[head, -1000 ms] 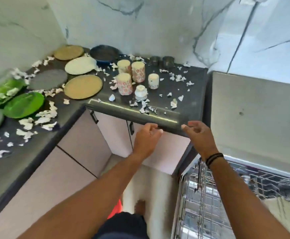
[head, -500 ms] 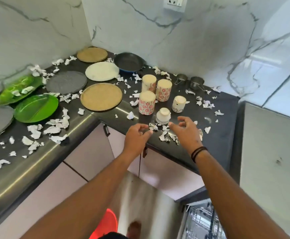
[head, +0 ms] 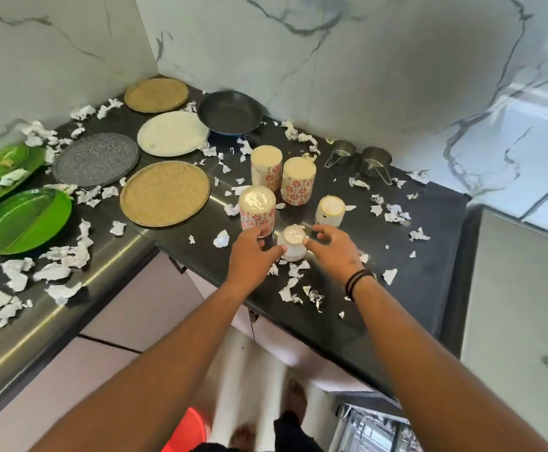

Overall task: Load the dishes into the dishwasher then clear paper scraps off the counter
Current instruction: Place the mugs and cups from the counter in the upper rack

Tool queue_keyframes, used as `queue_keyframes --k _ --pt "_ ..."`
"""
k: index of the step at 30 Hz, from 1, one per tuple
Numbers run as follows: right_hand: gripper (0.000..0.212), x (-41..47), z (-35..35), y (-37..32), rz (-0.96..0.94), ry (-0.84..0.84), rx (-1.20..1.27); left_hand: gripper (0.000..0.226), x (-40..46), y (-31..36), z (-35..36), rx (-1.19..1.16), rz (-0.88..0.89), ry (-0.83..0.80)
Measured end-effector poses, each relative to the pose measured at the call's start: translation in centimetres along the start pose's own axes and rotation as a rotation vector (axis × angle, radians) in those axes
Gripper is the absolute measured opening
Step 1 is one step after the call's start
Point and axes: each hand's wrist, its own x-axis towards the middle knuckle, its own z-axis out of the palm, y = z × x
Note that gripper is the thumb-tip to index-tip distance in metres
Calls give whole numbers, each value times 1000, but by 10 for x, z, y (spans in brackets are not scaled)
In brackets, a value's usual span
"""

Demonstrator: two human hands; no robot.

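Note:
Upside-down cups stand on the dark counter (head: 422, 288): three tall floral cups (head: 257, 208), (head: 266, 168), (head: 298, 181), a white cup (head: 329, 210) and a small white cup (head: 294, 244). My left hand (head: 253, 256) and right hand (head: 333, 247) flank the small cup, fingers loosely spread. Left fingertips reach the base of the nearest floral cup, and the right index fingertip sits beside the small cup. Neither hand grips anything. Torn paper scraps (head: 295, 288) litter the counter.
To the left lie a tan plate (head: 165, 192), grey plate (head: 96, 159), white plate (head: 173, 133), another tan plate (head: 156, 94), a dark pan (head: 230, 115) and green plates (head: 25, 220). Two metal measuring cups (head: 375, 161) stand by the wall. The dishwasher rack (head: 373, 429) shows bottom right.
Both hands moved forward from the counter's front edge up over the counter to either side of the small white cup. The view rose away from the dishwasher.

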Motion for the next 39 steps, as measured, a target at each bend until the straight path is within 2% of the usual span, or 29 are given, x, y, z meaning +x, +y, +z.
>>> queue_keyframes --k 3,5,8,10,13,17,24,32,39 --pt "53 18 1 1 -12 -86 -39 71 9 5 12 64 23 -36" --pt "53 23 2 0 -28 -135 -64 68 11 7 18 90 30 -67" --pt "41 29 5 3 -73 -204 -105 60 15 6 25 129 83 -72" --pt "35 31 8 6 -84 -222 -117 52 17 5 27 147 117 -67" --pt "28 30 10 3 -127 -216 -131 52 24 -1 31 201 116 -30" --pt "34 27 10 -3 -192 -184 -147 47 26 -8 35 119 113 33" --pt "31 18 -2 -25 -266 -94 -64 43 20 17 24 -43 198 115" --pt "38 -19 -11 -29 -214 38 39 38 -4 37 6 -118 346 12" --pt "45 -66 -14 -8 -140 185 82 33 -40 41 9 -153 453 -159"
